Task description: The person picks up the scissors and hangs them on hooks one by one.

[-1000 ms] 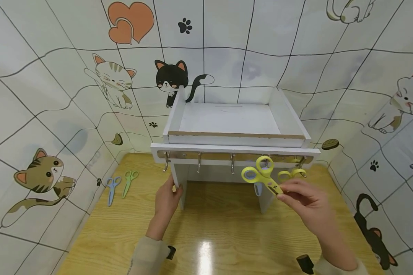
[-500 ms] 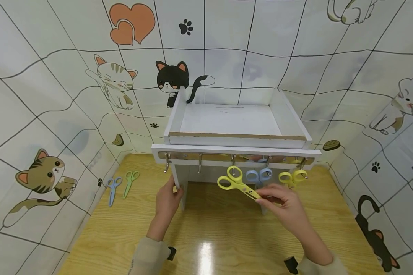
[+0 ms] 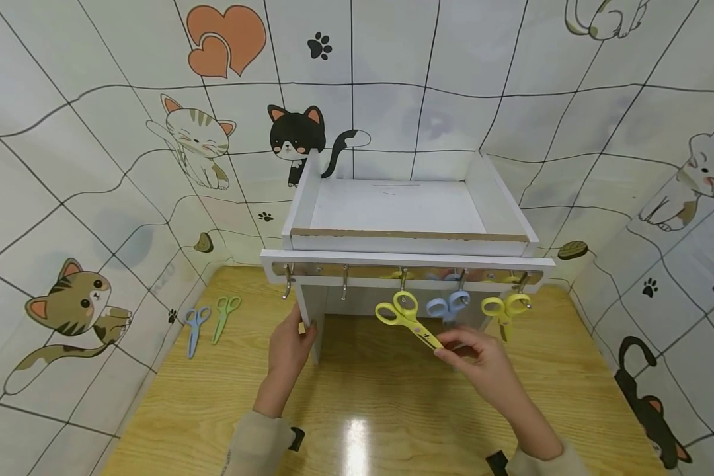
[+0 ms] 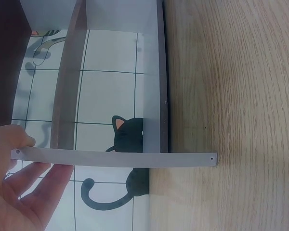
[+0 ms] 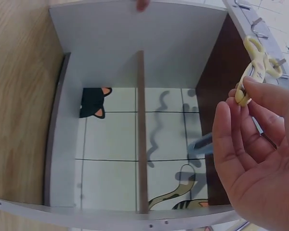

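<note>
At the far left of the tabletop (image 3: 357,390), blue scissors (image 3: 193,338) lie with their rings turned towards the wall. Just beside them, to the right, green scissors (image 3: 219,327) lie in nearly the same direction. Both pairs are untouched, and I judge that their turn is not yet come.

Next is the left hand (image 3: 289,347), which grips the edge of the left side panel (image 3: 312,317) of the white rack (image 3: 387,205); in the left wrist view, the thumb is on one side of this edge and fingers are on the other. Probably it steadies the rack.

Along the front of the rack runs a row of five metal hooks. The first hook (image 3: 287,284) and the second hook (image 3: 344,284) carry nothing. At the middle hook (image 3: 402,281) are the yellow scissors (image 3: 410,322), tilted, rings up and to the left. The right hand (image 3: 478,360) pinches them by the blade end. The tip of the hook shows inside one ring, but I cannot tell if the ring already rests on it.

On the fourth hook hang other blue scissors (image 3: 449,309), and on the last one a second yellow pair (image 3: 504,317).

So the step in hand seems to be hanging the third pair. The next move, I think, calls for settling the ring securely, then releasing the blades gently.
</note>
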Available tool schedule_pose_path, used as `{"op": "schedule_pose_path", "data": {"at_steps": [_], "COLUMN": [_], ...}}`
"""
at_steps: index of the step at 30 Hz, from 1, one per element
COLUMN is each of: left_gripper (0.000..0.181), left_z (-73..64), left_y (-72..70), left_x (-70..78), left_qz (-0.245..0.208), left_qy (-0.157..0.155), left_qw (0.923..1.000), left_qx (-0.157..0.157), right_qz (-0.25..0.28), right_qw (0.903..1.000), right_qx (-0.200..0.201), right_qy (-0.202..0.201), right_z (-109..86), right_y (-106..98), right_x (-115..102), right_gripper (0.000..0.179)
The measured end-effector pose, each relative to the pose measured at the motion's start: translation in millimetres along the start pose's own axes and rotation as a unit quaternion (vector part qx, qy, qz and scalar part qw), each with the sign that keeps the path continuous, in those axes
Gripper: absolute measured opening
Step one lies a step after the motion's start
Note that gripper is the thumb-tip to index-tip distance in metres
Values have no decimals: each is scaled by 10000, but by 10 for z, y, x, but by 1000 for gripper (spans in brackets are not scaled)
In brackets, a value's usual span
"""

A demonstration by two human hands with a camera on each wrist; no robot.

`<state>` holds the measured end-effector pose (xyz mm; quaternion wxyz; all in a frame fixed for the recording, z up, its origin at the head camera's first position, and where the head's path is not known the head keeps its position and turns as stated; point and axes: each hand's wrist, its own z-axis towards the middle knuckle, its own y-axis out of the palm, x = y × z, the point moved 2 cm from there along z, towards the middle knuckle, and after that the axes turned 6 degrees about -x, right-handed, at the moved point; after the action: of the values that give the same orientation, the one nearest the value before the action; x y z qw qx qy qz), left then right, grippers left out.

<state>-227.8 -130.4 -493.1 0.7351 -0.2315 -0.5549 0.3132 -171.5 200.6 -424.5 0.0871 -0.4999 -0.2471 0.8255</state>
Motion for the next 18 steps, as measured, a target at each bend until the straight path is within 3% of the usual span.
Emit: {"op": "schedule_pose_path", "data": {"at_steps": [14, 18], "left_gripper": [31, 31], "left_z": [1, 2], "left_y": [-4, -3], "left_x": [8, 6], "left_qz": [-16, 8], "left_qy": [32, 121], "left_qw": [10000, 9999], "left_qx": [39, 76], "right_qz": [148, -151], "right_qw": [9986, 9955], "right_qx": [-252, -144], "right_qy": [451, 922], "right_z": [-168, -216], "right_y": [-37, -104], "right_x": [385, 504], "right_gripper": [16, 11]}}
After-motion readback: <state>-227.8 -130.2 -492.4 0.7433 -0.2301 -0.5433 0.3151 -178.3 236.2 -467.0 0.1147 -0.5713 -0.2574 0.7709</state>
